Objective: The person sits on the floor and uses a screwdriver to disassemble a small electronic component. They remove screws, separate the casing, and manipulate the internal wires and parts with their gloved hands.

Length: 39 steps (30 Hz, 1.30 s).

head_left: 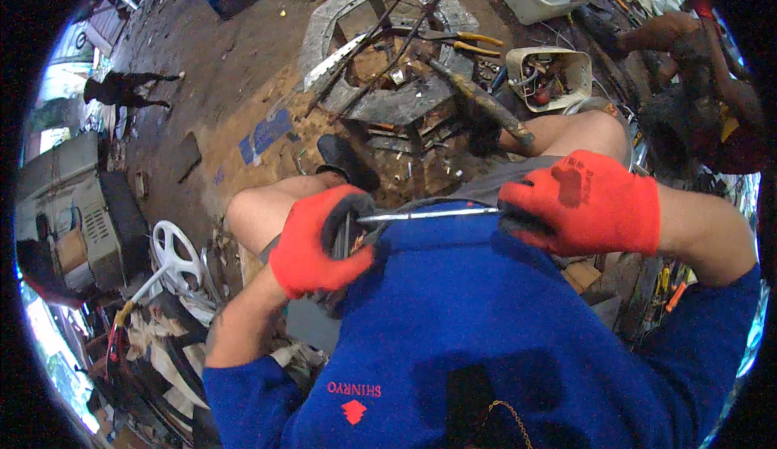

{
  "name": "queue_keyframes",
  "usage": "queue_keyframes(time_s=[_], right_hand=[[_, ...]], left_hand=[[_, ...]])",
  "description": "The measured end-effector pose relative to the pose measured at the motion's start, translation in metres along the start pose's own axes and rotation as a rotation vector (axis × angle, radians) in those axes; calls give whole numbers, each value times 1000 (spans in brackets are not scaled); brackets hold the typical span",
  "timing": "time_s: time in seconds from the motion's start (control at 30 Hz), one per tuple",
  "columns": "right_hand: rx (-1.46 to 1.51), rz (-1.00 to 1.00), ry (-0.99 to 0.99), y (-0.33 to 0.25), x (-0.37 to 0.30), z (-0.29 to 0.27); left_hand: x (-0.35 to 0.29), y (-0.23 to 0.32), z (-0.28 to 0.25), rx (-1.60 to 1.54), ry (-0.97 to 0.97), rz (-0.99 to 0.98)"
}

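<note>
Rod [437, 215] in hands [595, 204], clutter [549, 86] in cream bin [582, 68]

Below the octagonal stand [457, 13], the right hand [595, 202] hides one end of the silver rod [437, 215]; right of the stand, the top edge cuts off a white tub [534, 2]

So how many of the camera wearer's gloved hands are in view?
2: the left hand, at the left end of a thin metal rod, and the right hand, closed at its right end. Some fingers are hidden.
</note>
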State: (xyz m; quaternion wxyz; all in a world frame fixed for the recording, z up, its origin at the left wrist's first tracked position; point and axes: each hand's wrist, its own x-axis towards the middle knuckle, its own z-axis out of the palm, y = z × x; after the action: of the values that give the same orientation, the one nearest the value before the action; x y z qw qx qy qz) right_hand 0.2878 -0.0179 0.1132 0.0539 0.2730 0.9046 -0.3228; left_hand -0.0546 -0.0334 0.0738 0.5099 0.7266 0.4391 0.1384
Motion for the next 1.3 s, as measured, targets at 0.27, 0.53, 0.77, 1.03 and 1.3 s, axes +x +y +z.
queue_keyframes(time_s=[0.27, 0.53, 0.77, 1.03, 1.3], right_hand=[[57, 51, 5, -20, -7, 8], [-60, 12, -92, 0, 2, -17], [-129, -81, 121, 36, 4, 47], [-160, -21, -215, 7, 20, -19], [-148, -68, -127, 34, 19, 10]], left_hand=[[-16, 3, -3, 47, -78, -12], [-4, 9, 7, 86, 34, -28], [-2, 5, 9, 52, 13, 3], [2, -14, 23, -24, -59, -83], [-11, 0, 8, -49, -8, -75]])
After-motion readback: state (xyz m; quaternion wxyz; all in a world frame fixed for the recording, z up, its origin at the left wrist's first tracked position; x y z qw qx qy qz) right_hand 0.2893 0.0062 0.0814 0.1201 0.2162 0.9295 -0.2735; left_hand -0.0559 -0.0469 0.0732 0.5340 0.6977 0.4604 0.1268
